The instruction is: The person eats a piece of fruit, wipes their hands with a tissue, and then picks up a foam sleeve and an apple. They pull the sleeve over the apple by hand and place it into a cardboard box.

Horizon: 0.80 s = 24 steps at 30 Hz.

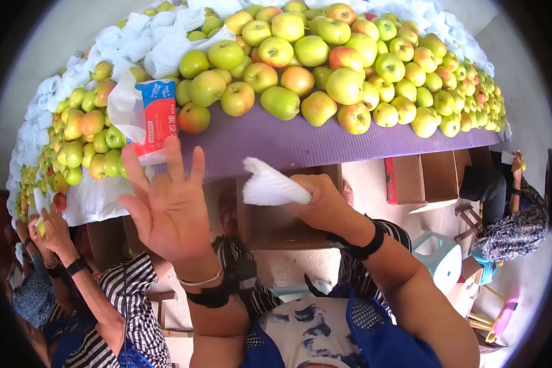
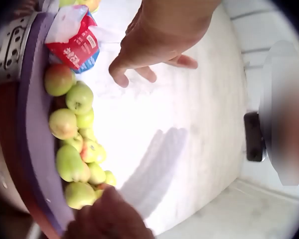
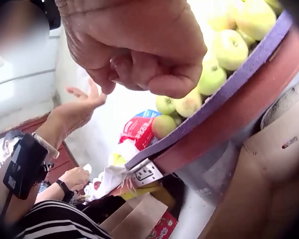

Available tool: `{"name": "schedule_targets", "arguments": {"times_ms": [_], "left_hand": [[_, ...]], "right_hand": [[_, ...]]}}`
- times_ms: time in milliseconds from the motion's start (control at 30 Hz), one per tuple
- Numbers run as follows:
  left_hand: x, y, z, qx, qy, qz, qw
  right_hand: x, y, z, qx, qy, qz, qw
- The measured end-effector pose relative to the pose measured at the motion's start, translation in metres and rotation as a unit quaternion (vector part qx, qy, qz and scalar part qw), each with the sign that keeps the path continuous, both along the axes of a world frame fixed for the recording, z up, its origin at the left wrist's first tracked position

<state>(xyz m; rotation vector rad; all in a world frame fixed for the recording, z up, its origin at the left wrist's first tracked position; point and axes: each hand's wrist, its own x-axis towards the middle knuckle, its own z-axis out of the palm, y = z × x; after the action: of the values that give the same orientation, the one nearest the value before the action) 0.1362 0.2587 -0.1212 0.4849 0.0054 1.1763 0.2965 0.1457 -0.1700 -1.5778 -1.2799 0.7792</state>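
My left hand [image 1: 172,214] is raised with its fingers spread, palm showing and nothing in it. In the left wrist view its fingers point down over a bright white background. Between the fingers and thumb of my right hand [image 1: 325,199] is a white foam fruit net [image 1: 273,187], its free end pointing left toward the left hand. From the right wrist, the right hand's fingers [image 3: 139,69] look curled and the net is hidden. Beyond both hands lies a big heap of green and reddish apples [image 1: 313,50]. A red and blue packet [image 1: 159,113] lies just past my left fingertips.
The purple padded table edge [image 1: 349,140] runs between me and the apples. White foam nets [image 1: 172,43] are piled behind them. Cardboard boxes [image 1: 426,178] and a pale blue stool [image 1: 438,260] stand below. Other people's hands [image 1: 54,230] work at the left, and another person sits far right.
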Motion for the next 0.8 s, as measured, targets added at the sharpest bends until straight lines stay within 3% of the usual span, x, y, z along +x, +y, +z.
{"name": "schedule_targets", "arguments": {"times_ms": [67, 167, 267, 467, 533, 700, 767, 800], "left_hand": [[0.003, -0.005, 0.004, -0.027, 0.138, 0.076, 0.987], [0.010, -0.014, -0.016, 0.077, 0.343, 0.017, 0.936], [0.016, -0.022, -0.020, 0.033, 0.310, -0.077, 0.947], [0.022, -0.024, -0.016, 0.088, 0.377, -0.097, 0.917], [0.021, -0.023, -0.016, 0.100, 0.425, -0.070, 0.897], [0.017, -0.015, -0.030, 0.050, 0.384, 0.088, 0.918], [0.015, -0.012, -0.031, 0.021, 0.401, 0.133, 0.906], [0.017, -0.013, -0.031, 0.017, 0.404, 0.143, 0.904]], "right_hand": [[0.002, 0.000, 0.000, 0.006, 0.013, -0.005, 1.000], [0.004, 0.000, -0.001, 0.003, -0.027, -0.014, 1.000], [0.005, 0.002, 0.003, 0.012, -0.095, -0.035, 0.995], [0.010, 0.003, 0.002, 0.030, -0.221, -0.068, 0.972], [0.008, 0.003, 0.004, 0.068, -0.232, -0.068, 0.968], [0.027, 0.001, 0.031, 0.159, -0.154, -0.098, 0.970], [0.047, 0.001, 0.036, 0.187, -0.141, -0.210, 0.949], [0.058, 0.005, 0.033, 0.174, -0.195, -0.285, 0.922]]}}
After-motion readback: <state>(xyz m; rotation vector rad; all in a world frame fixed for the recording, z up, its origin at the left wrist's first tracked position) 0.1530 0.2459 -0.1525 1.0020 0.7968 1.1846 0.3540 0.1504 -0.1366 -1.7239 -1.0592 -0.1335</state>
